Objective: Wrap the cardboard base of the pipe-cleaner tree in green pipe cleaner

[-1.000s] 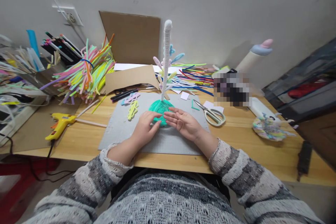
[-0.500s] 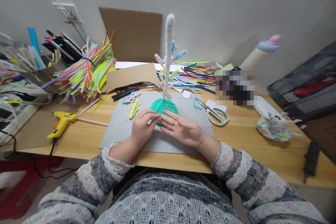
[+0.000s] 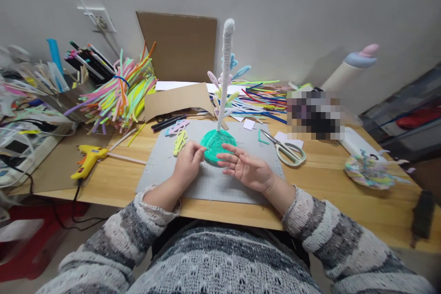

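Observation:
A round green base [image 3: 214, 140] lies on the grey cutting mat [image 3: 161, 170], and a white fuzzy-wrapped post [image 3: 225, 64] rises from it. Pastel loops like petals [image 3: 241, 72] show beside the post. My left hand [image 3: 189, 161] is closed in a pinch at the base's near left edge; whatever its fingertips hold, if anything, is too small to name. Opposite it, my right hand [image 3: 250, 171] is open with fingers spread, overlapping the base's near right edge in view. Yellow pipe-cleaner shapes [image 3: 179, 142] and pink-blue ones [image 3: 177, 127] rest on the mat left of the base.
Scissors [image 3: 289, 152] lie at the mat's right edge. A yellow glue gun [image 3: 87, 161] with a cord sits to the left. Bundled pipe cleaners [image 3: 120, 96] and cardboard [image 3: 179, 46] stand at the back. A pastel fuzzy piece [image 3: 368, 170] is at the right.
My hands have moved apart; their fingertips met before and now have a gap between them. The whole view has shifted slightly.

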{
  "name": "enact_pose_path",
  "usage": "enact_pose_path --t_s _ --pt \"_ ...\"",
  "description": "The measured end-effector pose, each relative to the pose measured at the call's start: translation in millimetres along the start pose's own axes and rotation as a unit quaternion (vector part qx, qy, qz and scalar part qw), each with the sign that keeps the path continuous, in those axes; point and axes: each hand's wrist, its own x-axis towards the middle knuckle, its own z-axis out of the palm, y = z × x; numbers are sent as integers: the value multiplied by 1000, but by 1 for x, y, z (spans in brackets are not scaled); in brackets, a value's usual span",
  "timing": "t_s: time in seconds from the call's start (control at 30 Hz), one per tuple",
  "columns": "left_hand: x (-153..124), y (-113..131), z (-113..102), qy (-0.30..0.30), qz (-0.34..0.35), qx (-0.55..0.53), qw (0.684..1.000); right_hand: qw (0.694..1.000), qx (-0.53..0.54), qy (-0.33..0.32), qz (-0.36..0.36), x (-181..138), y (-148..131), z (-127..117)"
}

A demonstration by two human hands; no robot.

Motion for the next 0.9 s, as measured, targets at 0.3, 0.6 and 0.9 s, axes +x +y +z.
enact_pose_path --t_s 0.3,0.6,0.9 --pt "-1 5 -36 -64 69 139 986 988 66 133 -34 6 -5 -18" --pt "130 -49 -152 59 -49 414 907 982 116 151 -10 10 -3 -23" --pt "224 -93 -164 31 -218 522 824 985 93 143 -9 10 -3 -27"
